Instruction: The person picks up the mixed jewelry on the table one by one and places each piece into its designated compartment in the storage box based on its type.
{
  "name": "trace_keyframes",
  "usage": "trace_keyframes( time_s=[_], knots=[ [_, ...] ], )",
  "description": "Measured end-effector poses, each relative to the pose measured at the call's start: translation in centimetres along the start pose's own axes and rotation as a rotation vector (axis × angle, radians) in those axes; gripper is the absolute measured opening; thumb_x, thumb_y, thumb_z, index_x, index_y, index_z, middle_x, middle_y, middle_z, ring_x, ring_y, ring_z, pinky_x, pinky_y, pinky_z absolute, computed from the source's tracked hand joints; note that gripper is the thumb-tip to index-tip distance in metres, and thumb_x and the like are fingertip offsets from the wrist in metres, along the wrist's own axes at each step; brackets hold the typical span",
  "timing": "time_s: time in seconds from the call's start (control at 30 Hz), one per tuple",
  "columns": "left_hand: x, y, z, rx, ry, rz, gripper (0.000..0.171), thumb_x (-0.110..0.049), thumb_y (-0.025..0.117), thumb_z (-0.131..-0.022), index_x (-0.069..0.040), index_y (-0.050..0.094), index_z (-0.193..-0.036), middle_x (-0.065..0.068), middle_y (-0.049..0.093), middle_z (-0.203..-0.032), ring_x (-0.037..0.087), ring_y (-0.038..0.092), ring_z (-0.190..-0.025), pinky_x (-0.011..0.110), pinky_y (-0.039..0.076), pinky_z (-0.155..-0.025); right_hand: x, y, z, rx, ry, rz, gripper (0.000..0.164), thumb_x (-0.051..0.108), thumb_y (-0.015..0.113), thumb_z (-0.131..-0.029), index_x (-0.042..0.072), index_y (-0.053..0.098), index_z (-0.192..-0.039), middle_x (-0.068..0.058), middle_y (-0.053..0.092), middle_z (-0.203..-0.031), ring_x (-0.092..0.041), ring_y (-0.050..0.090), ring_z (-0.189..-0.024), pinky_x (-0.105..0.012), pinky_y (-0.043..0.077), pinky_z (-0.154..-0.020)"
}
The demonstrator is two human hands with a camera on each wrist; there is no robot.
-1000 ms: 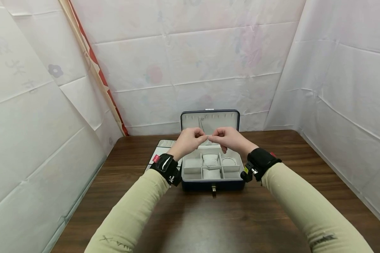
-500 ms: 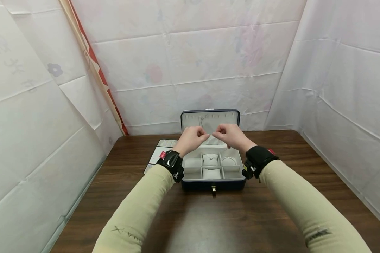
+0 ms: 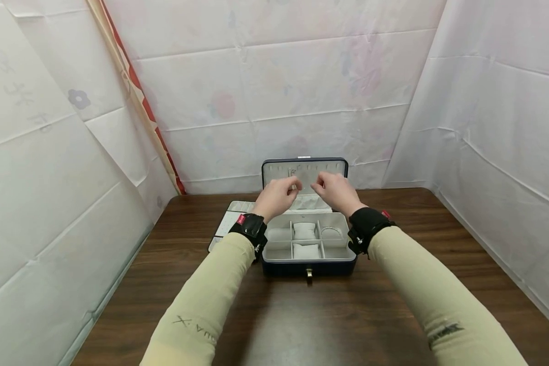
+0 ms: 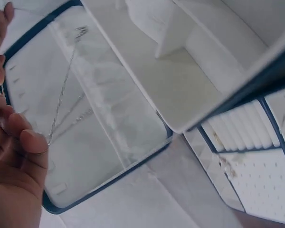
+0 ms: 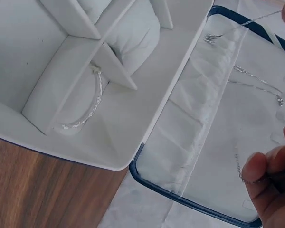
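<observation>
My left hand (image 3: 276,197) pinches a thin silver necklace (image 4: 64,85), which hangs from the fingertips with a small cluster at its lower end. A little apart from it, my right hand (image 3: 338,193) pinches a short length of fine silver chain (image 5: 238,164). Whether both belong to one piece, I cannot tell. Both hands are raised over an open navy jewelry box (image 3: 329,269), in front of its upright lid (image 3: 338,174). Other silver necklaces (image 5: 259,85) hang inside that lid. A silver bangle (image 5: 92,111) stands in a rear right compartment.
White cushions (image 3: 305,251) fill the box's middle compartments. Left of the box, a tray (image 3: 226,223) with ring rolls (image 4: 242,126) and earring holes lies on the wooden table (image 3: 293,325). A gold clasp (image 3: 309,274) sticks out in front. White cloth walls (image 3: 265,81) surround the table.
My hands were fingertip to fingertip; they have drawn slightly apart and risen. The necklace's hanging end has risen with them, from over the compartments to the box's back edge.
</observation>
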State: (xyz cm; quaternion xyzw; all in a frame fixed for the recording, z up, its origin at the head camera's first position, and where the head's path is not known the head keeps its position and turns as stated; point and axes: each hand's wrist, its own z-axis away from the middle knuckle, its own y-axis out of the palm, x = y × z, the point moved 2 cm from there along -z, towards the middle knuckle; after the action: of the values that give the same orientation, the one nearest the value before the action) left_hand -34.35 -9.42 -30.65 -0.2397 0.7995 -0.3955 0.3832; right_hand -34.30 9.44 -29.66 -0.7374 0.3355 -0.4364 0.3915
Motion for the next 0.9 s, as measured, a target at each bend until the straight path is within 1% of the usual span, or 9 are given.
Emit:
trace_keyframes(
  time_s=[0.07, 0.13, 0.23, 0.3, 0.5, 0.6, 0.77, 0.83, 0.9],
  knots=[
    [0.0, 0.1, 0.1, -0.01, 0.063, -0.065, 0.022, -0.011, 0.053, -0.106, -0.013, 0.072, -0.117, 0.004, 0.073, -0.103, 0.014, 0.049, -0.062, 0.029, 0.039, -0.062, -0.1, 0.0, -0.1, -0.006, 0.011, 0.025, 0.021, 0.021, 0.059, -0.105, 0.009, 0.059, -0.088, -0.007, 0.058, -0.075, -0.021, 0.052, -0.061, -0.034, 0.04, -0.061],
    [0.0, 0.1, 0.3, -0.018, 0.115, -0.125, 0.026, -0.01, 0.052, -0.107, -0.012, 0.073, -0.121, 0.005, 0.072, -0.107, 0.015, 0.051, -0.062, 0.029, 0.041, -0.062, -0.2, 0.1, -0.2, -0.012, 0.014, 0.039, 0.022, 0.021, 0.059, -0.105, 0.009, 0.058, -0.087, -0.007, 0.057, -0.074, -0.021, 0.052, -0.061, -0.035, 0.04, -0.062],
    [0.0, 0.0, 0.5, -0.04, 0.157, -0.199, 0.029, -0.012, 0.052, -0.107, -0.013, 0.072, -0.129, 0.005, 0.069, -0.101, 0.016, 0.051, -0.062, 0.03, 0.042, -0.06, -0.2, 0.1, -0.3, -0.025, 0.011, 0.05, 0.022, 0.02, 0.059, -0.105, 0.008, 0.057, -0.087, -0.008, 0.057, -0.074, -0.022, 0.053, -0.06, -0.035, 0.041, -0.061],
    [0.1, -0.1, 0.6, -0.054, 0.176, -0.237, 0.031, -0.01, 0.055, -0.106, -0.013, 0.07, -0.132, 0.005, 0.067, -0.097, 0.017, 0.05, -0.061, 0.03, 0.041, -0.059, -0.3, 0.0, -0.4, -0.03, 0.016, 0.049, 0.022, 0.02, 0.059, -0.105, 0.008, 0.058, -0.087, -0.008, 0.058, -0.074, -0.022, 0.053, -0.06, -0.035, 0.041, -0.061],
    [0.3, -0.4, 0.7, -0.084, 0.224, -0.373, 0.035, -0.006, 0.059, -0.103, -0.016, 0.068, -0.136, 0.004, 0.066, -0.097, 0.015, 0.051, -0.063, 0.03, 0.041, -0.056, -0.1, -0.2, -0.7, -0.049, 0.052, 0.029, 0.021, 0.02, 0.059, -0.105, 0.007, 0.06, -0.089, -0.009, 0.06, -0.075, -0.022, 0.054, -0.061, -0.035, 0.041, -0.06],
    [0.4, -0.4, 0.7, -0.107, 0.261, -0.449, 0.038, -0.004, 0.057, -0.104, -0.018, 0.068, -0.137, 0.004, 0.062, -0.092, 0.015, 0.045, -0.061, 0.029, 0.037, -0.054, 0.0, -0.3, -0.9, -0.048, 0.066, 0.034, 0.021, 0.02, 0.058, -0.106, 0.007, 0.059, -0.091, -0.01, 0.059, -0.077, -0.023, 0.053, -0.062, -0.036, 0.041, -0.062],
    [0.6, -0.1, 0.5, -0.165, 0.339, -0.566, 0.041, -0.002, 0.055, -0.104, -0.021, 0.067, -0.138, 0.003, 0.054, -0.086, 0.014, 0.035, -0.059, 0.027, 0.027, -0.053, 0.2, -0.5, -1.1, -0.065, 0.082, 0.06, 0.021, 0.021, 0.056, -0.107, 0.007, 0.059, -0.092, -0.011, 0.057, -0.078, -0.025, 0.052, -0.064, -0.037, 0.04, -0.063],
    [0.7, 0.0, 0.3, -0.193, 0.368, -0.62, 0.041, -0.003, 0.055, -0.104, -0.022, 0.067, -0.138, 0.003, 0.054, -0.087, 0.014, 0.035, -0.06, 0.027, 0.026, -0.053, 0.3, -0.6, -1.2, -0.074, 0.092, 0.068, 0.022, 0.022, 0.056, -0.107, 0.007, 0.057, -0.091, -0.01, 0.056, -0.077, -0.025, 0.051, -0.064, -0.036, 0.039, -0.063],
    [0.7, 0.0, 0.1, -0.218, 0.39, -0.672, 0.042, -0.003, 0.054, -0.104, -0.023, 0.067, -0.138, 0.004, 0.056, -0.089, 0.015, 0.038, -0.061, 0.027, 0.028, -0.054, 0.4, -0.8, -1.3, -0.082, 0.101, 0.07, 0.023, 0.022, 0.056, -0.107, 0.007, 0.056, -0.09, -0.01, 0.054, -0.076, -0.025, 0.05, -0.063, -0.036, 0.039, -0.062]
  ],
)
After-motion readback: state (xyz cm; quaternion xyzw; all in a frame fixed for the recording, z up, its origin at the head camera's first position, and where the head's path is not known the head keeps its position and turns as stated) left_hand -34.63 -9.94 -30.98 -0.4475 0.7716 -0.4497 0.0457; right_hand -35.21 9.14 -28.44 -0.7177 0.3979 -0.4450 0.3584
